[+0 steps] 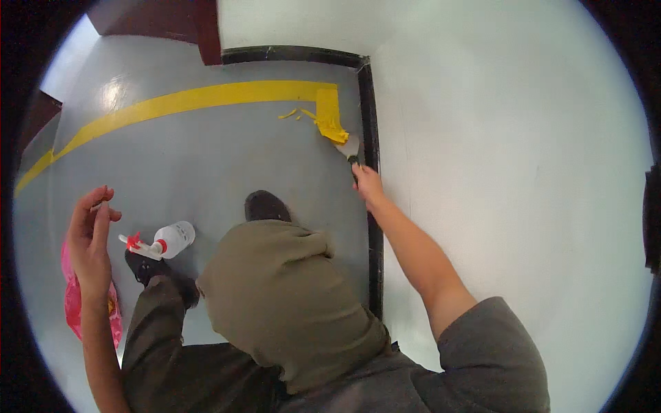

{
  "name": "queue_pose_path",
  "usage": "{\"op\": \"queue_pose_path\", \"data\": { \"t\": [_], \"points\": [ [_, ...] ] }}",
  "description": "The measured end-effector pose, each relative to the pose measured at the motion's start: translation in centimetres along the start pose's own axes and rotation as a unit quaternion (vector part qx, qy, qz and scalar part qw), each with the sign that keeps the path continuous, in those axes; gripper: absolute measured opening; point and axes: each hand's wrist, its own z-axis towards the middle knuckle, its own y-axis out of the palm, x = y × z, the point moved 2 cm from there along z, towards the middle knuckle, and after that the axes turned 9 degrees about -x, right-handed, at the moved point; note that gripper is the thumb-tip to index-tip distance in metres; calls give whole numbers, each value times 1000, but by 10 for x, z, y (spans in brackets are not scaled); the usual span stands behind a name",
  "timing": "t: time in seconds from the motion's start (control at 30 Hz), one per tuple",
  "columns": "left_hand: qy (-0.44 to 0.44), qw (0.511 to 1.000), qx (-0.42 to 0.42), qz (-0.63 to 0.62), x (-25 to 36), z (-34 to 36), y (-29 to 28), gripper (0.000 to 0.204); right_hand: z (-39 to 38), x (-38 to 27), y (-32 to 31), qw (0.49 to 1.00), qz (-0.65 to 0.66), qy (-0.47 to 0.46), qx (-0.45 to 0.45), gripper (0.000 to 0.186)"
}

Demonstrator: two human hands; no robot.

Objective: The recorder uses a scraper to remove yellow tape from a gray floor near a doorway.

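Note:
My right hand (368, 186) is closed around the dark handle of a scraper (350, 146). The scraper's flat metal blade meets the crumpled lower end of a short yellow floor strip (327, 103), beside the wall. Yellow scraps (288, 115) lie just left of that strip. Raised at the left, my left hand (93, 230) has loosely bent fingers that stand apart, and I see nothing held in it. Close to it is a white spray bottle (175, 238) with a red and white trigger head, near my shoe.
A long yellow line (200, 96) curves across the grey floor (206, 151). Black skirting (373, 124) edges the white wall (496, 172) on my right. Dark red furniture or door parts (158, 17) stand at the far left. A pink plastic bag (74, 306) lies beyond my left forearm.

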Motion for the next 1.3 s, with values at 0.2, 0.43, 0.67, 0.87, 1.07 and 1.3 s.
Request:
{"op": "queue_pose_path", "data": {
  "t": [0.2, 0.43, 0.67, 0.87, 1.07, 1.3],
  "points": [
    [3, 1000, -1, -29, 6, -1, 2, 24, -91, 118, 5, 999, -2, -40, 11, 28],
    [-6, 1000, 7, 4, 10, -5, -2, 26, -32, 112, 12, 999, 29, -26, 9, 31],
    [-6, 1000, 13, -20, 6, -7, -2, 24, 36, -12, 0, 998, 10, 52, -37, 38],
    [-11, 1000, 13, -18, 6, -4, -5, 24, -29, 69, 11, 999, 11, -30, -31, 38],
    [-19, 1000, 0, -8, -7, -6, -3, 24, 1, 42, 35, 1000, 14, -5, 0, 40],
    [-16, 1000, -3, 1, 0, -8, 1, 23, 53, -49, 30, 998, -52, 9, -24, 36]
  ]
}}
